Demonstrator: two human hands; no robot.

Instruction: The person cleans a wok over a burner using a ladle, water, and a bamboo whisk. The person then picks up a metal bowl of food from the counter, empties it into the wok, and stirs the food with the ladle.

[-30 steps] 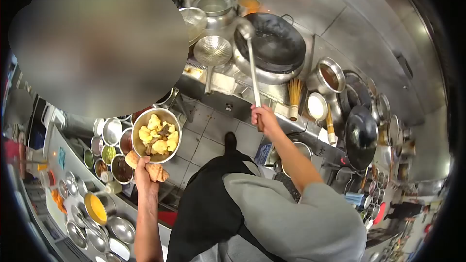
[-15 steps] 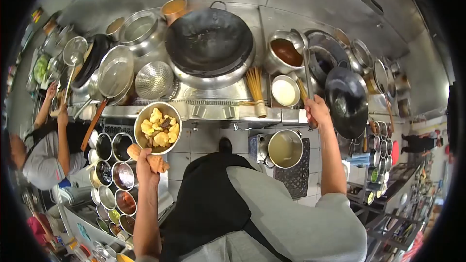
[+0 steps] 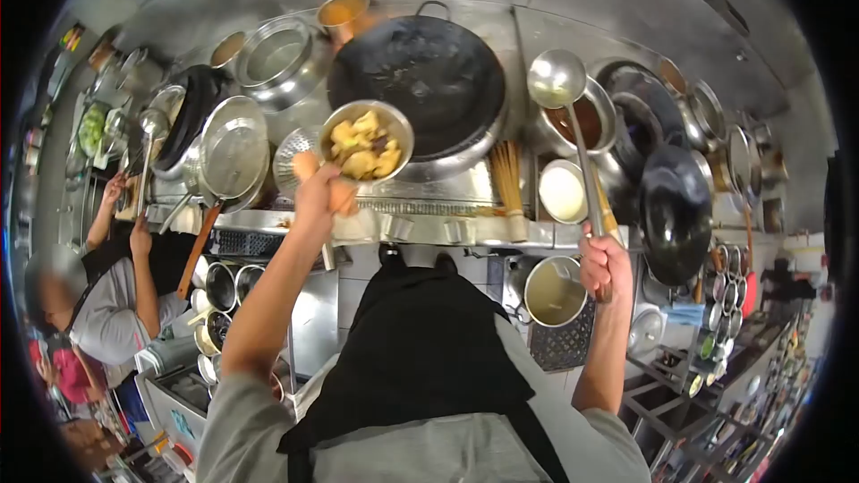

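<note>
My left hand [image 3: 320, 201] grips the rim of a metal bowl [image 3: 404, 116] together with an orange-brown cloth [image 3: 343, 199]. Yellow and brown food pieces [image 3: 362, 145] fill the bowl, which overlaps the front left edge of a big black wok [image 3: 456, 63]. Closed round the wooden end of a long ladle [image 3: 583, 156] is my right hand [image 3: 605, 264]. The ladle's head hangs above a pot of reddish-brown sauce [image 3: 586, 125] and holds a little pale liquid.
A bamboo brush [image 3: 507, 188] and a bowl of white contents [image 3: 564, 190] are right of the wok. Strainers [image 3: 234, 152] lie left. A pot [image 3: 555, 291] stands low at right, near a black wok [image 3: 676, 215]. A co-worker [image 3: 116, 304] holds a ladle at far left.
The food bowl in my left hand has moved up and right to the wok's edge. The ladle's head has turned to show its bowl. The view has shifted slightly.
</note>
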